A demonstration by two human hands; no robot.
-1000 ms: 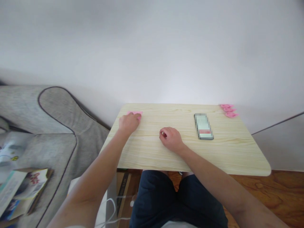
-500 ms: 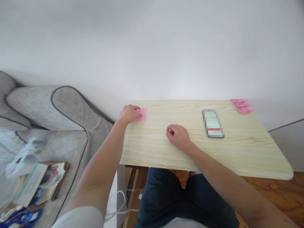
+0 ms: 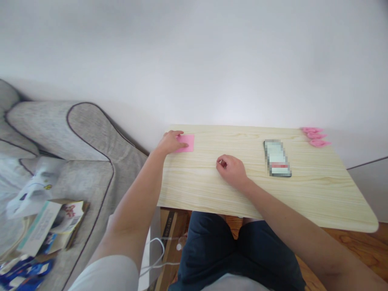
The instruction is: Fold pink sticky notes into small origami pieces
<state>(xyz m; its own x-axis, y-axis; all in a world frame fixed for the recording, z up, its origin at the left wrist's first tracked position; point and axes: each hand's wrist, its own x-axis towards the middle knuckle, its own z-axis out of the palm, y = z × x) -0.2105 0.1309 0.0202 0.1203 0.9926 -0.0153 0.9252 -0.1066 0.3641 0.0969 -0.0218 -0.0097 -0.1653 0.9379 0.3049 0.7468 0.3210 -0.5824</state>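
Observation:
A square of pink paper (image 3: 188, 142) lies flat at the back left of the table, perhaps as a small stack. Over its left part rests my left hand (image 3: 172, 141), the thumb stretched onto the paper and the other fingers spread apart from it at the back edge. My right hand (image 3: 233, 168) sits on the middle of the table, its fingers curled in toward the thumb. Nothing shows inside that curl. Several folded pink paper pieces (image 3: 317, 136) are lined up at the back right corner.
The wooden table (image 3: 206, 186) stands against a white wall. A phone (image 3: 277, 157) with a blurred screen lies right of my right hand. On the left is a grey sofa (image 3: 91, 173) with an open box (image 3: 42, 226) and bags. White cables (image 3: 159, 264) hang below the table.
The view has shifted slightly, so the table appears a little farther right. My left thumb has slid a little over the pink paper. My right hand stays curled in place.

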